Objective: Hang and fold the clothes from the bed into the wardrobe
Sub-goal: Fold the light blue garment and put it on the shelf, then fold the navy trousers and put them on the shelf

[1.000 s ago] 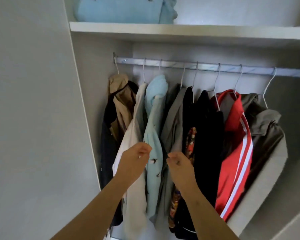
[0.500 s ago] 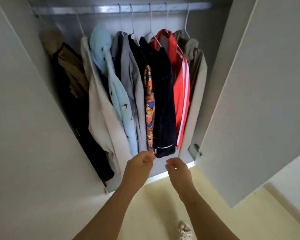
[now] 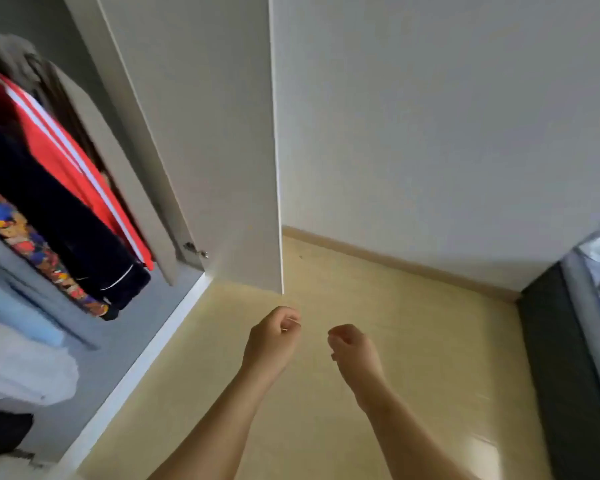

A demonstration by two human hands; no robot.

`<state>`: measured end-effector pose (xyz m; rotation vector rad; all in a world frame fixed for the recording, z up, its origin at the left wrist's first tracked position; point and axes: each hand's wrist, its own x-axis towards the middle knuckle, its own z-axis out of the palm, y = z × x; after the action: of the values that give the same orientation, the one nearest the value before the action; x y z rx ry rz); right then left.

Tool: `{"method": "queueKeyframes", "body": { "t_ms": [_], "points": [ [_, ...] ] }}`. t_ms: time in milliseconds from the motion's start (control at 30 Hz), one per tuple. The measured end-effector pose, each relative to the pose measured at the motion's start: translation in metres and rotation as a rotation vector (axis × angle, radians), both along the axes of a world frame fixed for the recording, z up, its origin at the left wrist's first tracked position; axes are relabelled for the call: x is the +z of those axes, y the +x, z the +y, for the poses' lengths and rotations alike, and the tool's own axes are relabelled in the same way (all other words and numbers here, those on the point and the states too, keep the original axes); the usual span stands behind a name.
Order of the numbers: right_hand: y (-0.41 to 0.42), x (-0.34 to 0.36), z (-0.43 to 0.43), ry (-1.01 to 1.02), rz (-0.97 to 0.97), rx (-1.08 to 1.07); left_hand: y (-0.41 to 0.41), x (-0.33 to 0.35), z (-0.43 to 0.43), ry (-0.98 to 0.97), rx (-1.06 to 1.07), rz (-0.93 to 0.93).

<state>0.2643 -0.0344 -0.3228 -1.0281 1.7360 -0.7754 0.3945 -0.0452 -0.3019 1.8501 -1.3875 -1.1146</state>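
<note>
Over the floor (image 3: 430, 341), left hand (image 3: 272, 336) and right hand (image 3: 354, 351) (both loosely curled) hover beside wardrobe door (image 3: 215, 133)

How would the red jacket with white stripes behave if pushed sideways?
Probably floppy: the red jacket drapes loosely with no stiff shape. A push would likely swing it and nudge the dark garment and beige coat, which hang pressed against it. It looks like light, thin fabric, though blur limits certainty.
</note>
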Motion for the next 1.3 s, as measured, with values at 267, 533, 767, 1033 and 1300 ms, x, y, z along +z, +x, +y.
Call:
{"method": "queueKeyframes", "body": {
  "t_ms": [267, 533, 767, 1033, 1300],
  "points": [
    [-0.217, -0.006, 0.159, 0.017, 0.053, -0.522, -0.236, -0.011, 0.09, 0.069, -0.535, 0.009],
    [-0.353, -0.014, 0.304, 0.013, 0.026, -1.024, -0.42, -0.017, 0.188, 0.088, -0.998, 0.015],
    [-0.431, -0.035, 0.35, 0.041, -0.047, -1.341, -0.54, -0.025, 0.226, 0.163, -1.241, 0.061],
    [-0.57, -0.048, 0.322, 0.037, -0.118, -1.46, -0.696, -0.011, 0.199, 0.117, -1.496, 0.037],
    [-0.657, -0.041, 0.326, -0.013, -0.213, -1.648, -0.816, -0.032, 0.191, 0.118, -1.636, -0.088]
  ]
}}
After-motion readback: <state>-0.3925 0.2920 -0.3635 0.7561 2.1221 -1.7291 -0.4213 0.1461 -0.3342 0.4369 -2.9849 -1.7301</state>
